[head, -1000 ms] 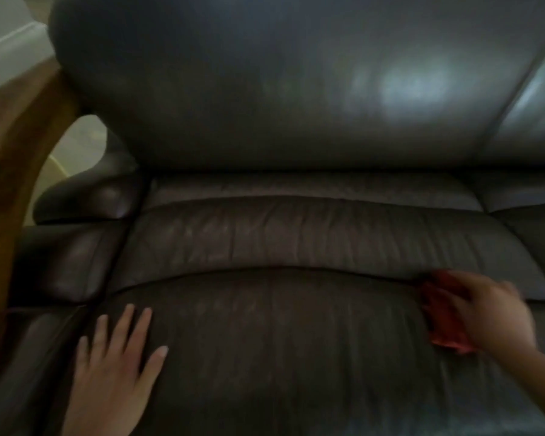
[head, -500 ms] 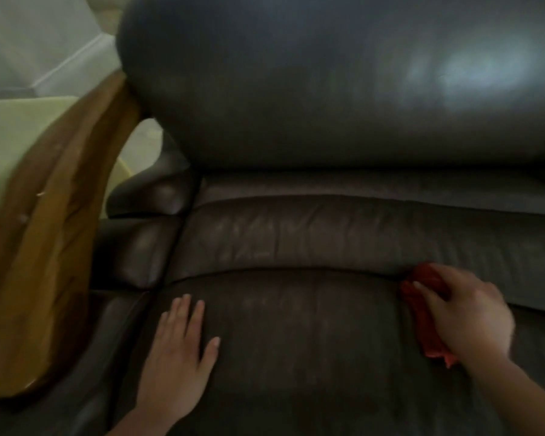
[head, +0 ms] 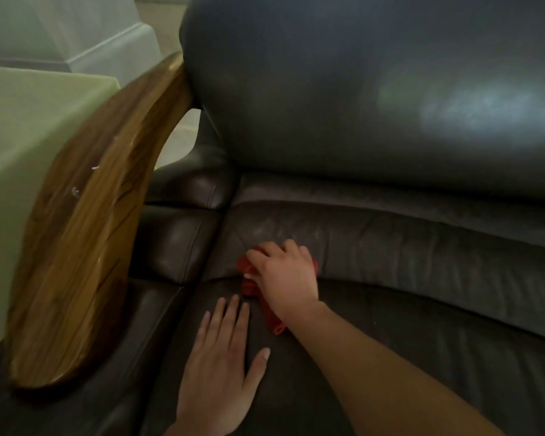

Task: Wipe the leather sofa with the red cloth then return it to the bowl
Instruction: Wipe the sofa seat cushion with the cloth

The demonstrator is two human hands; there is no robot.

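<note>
On the sofa (head: 390,256) seat, right at the seam where the front cushion meets the ridge behind it, the red cloth (head: 249,284) lies bunched under my right hand (head: 285,278), which presses down with fingers curled over it, holding it against the leather. My left hand (head: 224,366) lies flat and spread on the seat just in front of the cloth, holding nothing, its fingertips nearly touching the red edge. Left of the cloth, past the padded side, stands the wooden armrest (head: 85,234).

To wipe well, I judge I should keep the palm flat, work the cloth into the seam, and overlap my strokes.

Most of the cloth is hidden beneath my hand. I see no bowl anywhere, the light is dim, and the sofa's right side is cut off.
</note>
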